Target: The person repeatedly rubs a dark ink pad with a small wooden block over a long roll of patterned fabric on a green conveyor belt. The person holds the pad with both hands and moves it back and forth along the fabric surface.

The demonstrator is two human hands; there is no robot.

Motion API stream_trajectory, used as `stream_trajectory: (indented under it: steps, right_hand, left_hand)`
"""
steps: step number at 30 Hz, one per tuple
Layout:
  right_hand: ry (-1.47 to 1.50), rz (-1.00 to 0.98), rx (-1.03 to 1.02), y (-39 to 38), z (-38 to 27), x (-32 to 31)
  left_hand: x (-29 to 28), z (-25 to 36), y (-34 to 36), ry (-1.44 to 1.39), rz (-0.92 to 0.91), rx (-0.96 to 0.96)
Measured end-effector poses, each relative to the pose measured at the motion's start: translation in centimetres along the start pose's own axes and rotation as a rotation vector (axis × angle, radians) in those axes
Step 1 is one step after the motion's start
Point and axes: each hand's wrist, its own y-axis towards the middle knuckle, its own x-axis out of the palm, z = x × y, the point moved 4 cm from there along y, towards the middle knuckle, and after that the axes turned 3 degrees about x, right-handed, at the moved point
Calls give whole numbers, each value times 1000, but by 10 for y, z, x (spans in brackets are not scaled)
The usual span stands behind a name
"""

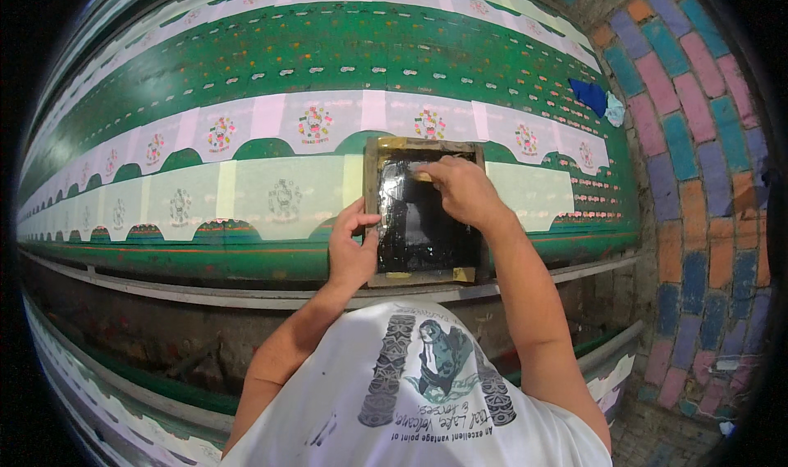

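A screen printing frame [371, 258] with wooden sides and taped corners lies on the pale cloth row at the near side of the long green table. Dark, glossy ink covers much of its mesh. My left hand [353, 245] is closed on the frame's left side, fingers and thumb over the wood. Inside the frame, toward its far end, my right hand [464, 192] is closed on a squeegee [423, 176], of which only a small yellowish-brown part shows; the hand hides the rest. Left of the frame, a pale green cloth piece [320, 180] bears a dark outline print.
Behind the frame runs a row of pink cloth pieces [279, 122] with coloured cartoon prints. More printed pieces lie along the table's far side. A dark blue cloth [588, 96] rests at the table's right end, beside a coloured brick floor [689, 139]. A metal rail [189, 295] borders the near edge.
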Motion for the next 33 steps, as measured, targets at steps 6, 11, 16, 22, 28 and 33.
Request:
stream_trajectory:
  steps: [6,11,16,22,28,33]
  right_hand:
    - [-12,-40,-59,-50,-31,4]
    - [24,-55,-57,-95,-55,15]
    - [-25,-92,-11,-123,-81,16]
    - [43,-95,-5,-147,-82,21]
    - [121,135,60,-173,-45,11]
    - [311,420,337,-211,17,3]
  left_hand:
    - [1,3,0,-15,-9,30]
    - [0,0,-1,14,-23,41]
    - [4,-4,-4,-46,22,-33]
    - [11,9,-7,178,13,67]
    - [13,8,-9,200,34,102]
    - [35,27,-14,210,60,185]
